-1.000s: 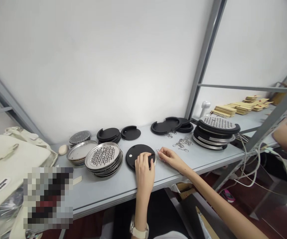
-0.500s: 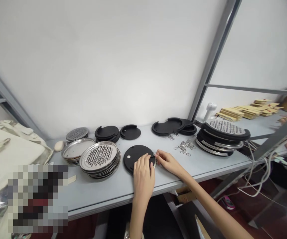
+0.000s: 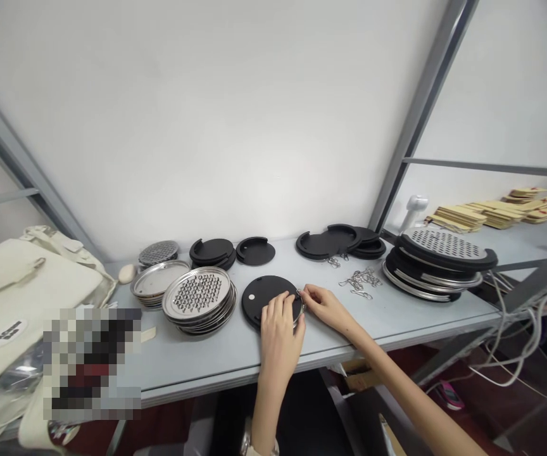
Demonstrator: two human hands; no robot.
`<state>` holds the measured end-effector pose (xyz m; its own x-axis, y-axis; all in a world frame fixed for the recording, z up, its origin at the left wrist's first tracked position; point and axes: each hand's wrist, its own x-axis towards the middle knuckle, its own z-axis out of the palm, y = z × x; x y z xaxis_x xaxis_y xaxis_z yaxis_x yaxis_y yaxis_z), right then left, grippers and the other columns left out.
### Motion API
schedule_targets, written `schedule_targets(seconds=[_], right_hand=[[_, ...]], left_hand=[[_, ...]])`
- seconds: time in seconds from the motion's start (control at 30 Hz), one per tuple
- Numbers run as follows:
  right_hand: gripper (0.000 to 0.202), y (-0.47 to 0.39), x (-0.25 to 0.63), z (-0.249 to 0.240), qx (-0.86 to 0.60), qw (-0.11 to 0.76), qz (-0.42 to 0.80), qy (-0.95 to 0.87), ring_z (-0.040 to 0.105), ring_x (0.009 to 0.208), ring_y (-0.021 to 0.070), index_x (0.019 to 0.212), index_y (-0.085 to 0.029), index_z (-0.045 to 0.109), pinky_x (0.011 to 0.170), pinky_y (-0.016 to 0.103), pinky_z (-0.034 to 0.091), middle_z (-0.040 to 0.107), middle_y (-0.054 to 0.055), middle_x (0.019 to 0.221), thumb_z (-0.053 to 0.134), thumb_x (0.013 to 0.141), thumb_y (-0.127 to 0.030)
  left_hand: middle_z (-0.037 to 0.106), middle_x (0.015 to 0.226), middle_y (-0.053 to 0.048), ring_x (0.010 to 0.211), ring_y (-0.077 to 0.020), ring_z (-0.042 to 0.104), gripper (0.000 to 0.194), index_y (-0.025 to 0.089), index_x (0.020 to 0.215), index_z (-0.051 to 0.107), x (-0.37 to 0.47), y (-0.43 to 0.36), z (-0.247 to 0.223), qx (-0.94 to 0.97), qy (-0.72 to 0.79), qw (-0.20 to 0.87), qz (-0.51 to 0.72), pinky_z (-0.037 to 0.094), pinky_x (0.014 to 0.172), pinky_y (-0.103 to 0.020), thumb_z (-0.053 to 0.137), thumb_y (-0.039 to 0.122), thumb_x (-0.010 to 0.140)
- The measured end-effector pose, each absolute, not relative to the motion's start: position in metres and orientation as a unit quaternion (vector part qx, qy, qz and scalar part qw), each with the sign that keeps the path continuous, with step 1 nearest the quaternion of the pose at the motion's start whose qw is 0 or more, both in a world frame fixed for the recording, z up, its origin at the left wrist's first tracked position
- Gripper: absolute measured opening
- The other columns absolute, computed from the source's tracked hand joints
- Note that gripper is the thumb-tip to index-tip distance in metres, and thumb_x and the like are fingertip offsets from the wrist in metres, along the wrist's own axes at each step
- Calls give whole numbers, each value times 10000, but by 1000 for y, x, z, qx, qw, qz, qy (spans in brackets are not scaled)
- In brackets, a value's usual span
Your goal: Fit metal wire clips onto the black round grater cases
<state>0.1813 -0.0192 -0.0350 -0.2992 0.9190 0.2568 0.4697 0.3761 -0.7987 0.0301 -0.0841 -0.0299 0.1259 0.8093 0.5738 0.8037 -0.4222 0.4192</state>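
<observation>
A black round disc (image 3: 264,297) with a white dot lies on the table, a metal rim showing at its lower right edge. My left hand (image 3: 280,329) rests across its right part, fingers laid out flat and thumb apart near the rim. At the disc's right edge, my right hand (image 3: 323,305) pinches a small metal clip (image 3: 299,292), mostly hidden by the fingertips. To the right is a loose pile of similar metal clips (image 3: 361,278). On the left stands a stack of round metal graters (image 3: 197,294), teeth up on the top one.
Black round holders (image 3: 254,251) lie along the wall. A tall stack of black holders and graters (image 3: 437,269) stands right, by a shelf post (image 3: 420,107). Left are metal discs (image 3: 159,278) and a cream bag (image 3: 26,285). White cables (image 3: 515,354) hang at right.
The view has shifted slightly, so everything sits a little further right. Both hands keep their places at the disc, with the right fingers still pinched at its edge.
</observation>
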Motion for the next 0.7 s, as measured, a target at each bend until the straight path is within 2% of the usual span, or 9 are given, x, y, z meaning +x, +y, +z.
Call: schedule_targets(seconds=[0.23, 0.7], right_hand=[[338, -23, 181, -34, -457, 355, 272, -769, 370, 548, 115, 661, -211, 379, 533, 244, 297, 398, -49, 572, 378, 929, -417], [329, -28, 181, -32, -462, 343, 256, -777, 375, 536, 119, 652, -218, 349, 534, 254, 286, 395, -54, 558, 383, 929, -393]], left_hand=[[557, 1233, -95, 1163, -241, 501, 307, 190, 1195, 504, 30, -85, -30, 758, 531, -3, 378, 405, 966, -428, 494, 174, 889], [580, 1193, -81, 1122, -226, 528, 320, 199, 1176, 512, 30, -86, -28, 753, 528, -5, 392, 425, 935, -407, 520, 139, 861]])
